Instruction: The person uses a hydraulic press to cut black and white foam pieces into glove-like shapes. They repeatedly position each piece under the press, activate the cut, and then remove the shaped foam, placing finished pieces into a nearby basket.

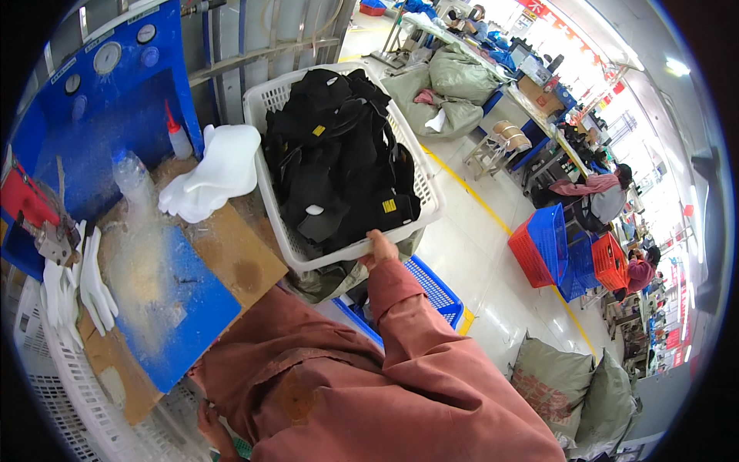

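My right hand (379, 248) is closed on the near rim of a white plastic basket (433, 209). A heap of black fabric pieces (331, 146), some with small yellow labels, fills this basket. Low at the left, beside my red-brown work coat (331, 408), is my left hand (215, 431). It is close to a white slatted basket (173, 427) below the workbench, and its fingers are too hidden to read.
The bench with a blue panel (192, 285) holds white glove-shaped pieces (219, 173), a clear bottle (132, 179) and a red-tipped bottle (178, 140). A blue crate (439, 292) stands below the basket. Sacks (550, 377), stacked crates (535, 246) and seated people are farther right.
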Demonstrator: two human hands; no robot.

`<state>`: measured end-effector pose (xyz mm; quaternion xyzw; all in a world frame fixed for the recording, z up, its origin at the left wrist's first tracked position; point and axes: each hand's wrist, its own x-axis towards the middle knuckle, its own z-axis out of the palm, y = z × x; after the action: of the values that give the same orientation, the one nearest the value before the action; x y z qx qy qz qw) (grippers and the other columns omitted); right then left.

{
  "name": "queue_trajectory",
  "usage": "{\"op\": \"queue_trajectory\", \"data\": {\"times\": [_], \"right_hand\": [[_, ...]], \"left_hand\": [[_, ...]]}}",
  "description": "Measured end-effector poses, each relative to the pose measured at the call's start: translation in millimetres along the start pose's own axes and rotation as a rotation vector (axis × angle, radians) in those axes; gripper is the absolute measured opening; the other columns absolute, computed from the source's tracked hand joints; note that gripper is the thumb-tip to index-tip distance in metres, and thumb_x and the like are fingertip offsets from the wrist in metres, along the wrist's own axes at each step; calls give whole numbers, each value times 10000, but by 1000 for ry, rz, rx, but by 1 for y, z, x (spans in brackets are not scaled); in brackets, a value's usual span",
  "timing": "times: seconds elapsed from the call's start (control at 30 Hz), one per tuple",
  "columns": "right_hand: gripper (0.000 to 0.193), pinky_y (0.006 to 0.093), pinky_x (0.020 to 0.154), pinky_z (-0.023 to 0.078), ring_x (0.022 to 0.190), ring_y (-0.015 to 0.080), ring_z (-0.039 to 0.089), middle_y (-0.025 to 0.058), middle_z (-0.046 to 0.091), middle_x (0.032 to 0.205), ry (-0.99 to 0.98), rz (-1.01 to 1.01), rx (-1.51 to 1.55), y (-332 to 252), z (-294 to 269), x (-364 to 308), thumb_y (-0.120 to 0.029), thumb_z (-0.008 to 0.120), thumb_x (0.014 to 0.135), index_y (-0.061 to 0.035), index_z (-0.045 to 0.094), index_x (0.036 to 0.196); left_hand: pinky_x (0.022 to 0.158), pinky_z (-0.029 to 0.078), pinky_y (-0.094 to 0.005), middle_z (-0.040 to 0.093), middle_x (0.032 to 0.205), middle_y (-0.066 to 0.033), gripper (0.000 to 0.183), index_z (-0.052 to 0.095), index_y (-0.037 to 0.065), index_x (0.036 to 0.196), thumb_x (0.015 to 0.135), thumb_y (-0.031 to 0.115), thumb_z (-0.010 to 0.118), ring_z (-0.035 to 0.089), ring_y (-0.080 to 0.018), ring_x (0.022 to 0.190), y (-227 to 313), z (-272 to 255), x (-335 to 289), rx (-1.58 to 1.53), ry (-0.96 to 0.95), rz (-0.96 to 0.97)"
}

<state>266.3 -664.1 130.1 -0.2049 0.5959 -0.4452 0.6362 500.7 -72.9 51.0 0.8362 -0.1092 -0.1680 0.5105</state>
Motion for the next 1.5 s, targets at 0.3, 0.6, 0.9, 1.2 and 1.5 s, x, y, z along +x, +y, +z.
{"op": "queue_trajectory", "data": {"times": [0.3, 0.6, 0.9, 1.2, 1.5], "right_hand": [[350, 543, 727, 633, 837, 346, 713, 153, 643, 983, -86, -111, -35, -103, -55, -9, -162, 706, 892, 5, 565, 1166], [401, 566, 690, 631, 851, 402, 705, 155, 643, 1064, -30, -90, -211, -56, -99, 7, -220, 709, 913, -22, 563, 1230], [577, 608, 842, 602, 995, 388, 708, 163, 651, 1157, -76, 87, -292, -54, -102, 6, -251, 760, 916, -78, 491, 1396], [867, 591, 816, 591, 882, 356, 687, 172, 630, 1042, -143, -7, 149, -35, -104, 1, 38, 587, 854, -119, 233, 1629], [823, 545, 742, 616, 898, 338, 668, 197, 613, 1046, -153, -105, 110, -122, -110, -35, 61, 570, 861, -66, 268, 1615]], "left_hand": [[799, 578, -340, 710, 1112, -131, 302, 659, -63, 1263, 1038, 83, 520, 675, -187, 908, 31, 7, 9, 84, -82, 87], [909, 559, -345, 726, 1188, -146, 272, 662, -33, 1260, 1037, 103, 588, 719, -220, 1003, 222, 74, 5, -3, -300, 448], [981, 515, -384, 551, 1457, -138, 867, 316, 16, 1566, 920, 331, 800, 578, -223, 1251, 292, 323, 59, -461, -950, -296], [883, 521, -388, 657, 1149, -138, 506, 542, -39, 1295, 843, 91, 730, 642, -243, 1005, 287, 407, 86, -397, -572, -63], [828, 522, -397, 679, 1000, -165, 434, 580, -69, 1164, 793, 127, 693, 650, -265, 882, 352, 406, 69, -405, -611, 83]]}}
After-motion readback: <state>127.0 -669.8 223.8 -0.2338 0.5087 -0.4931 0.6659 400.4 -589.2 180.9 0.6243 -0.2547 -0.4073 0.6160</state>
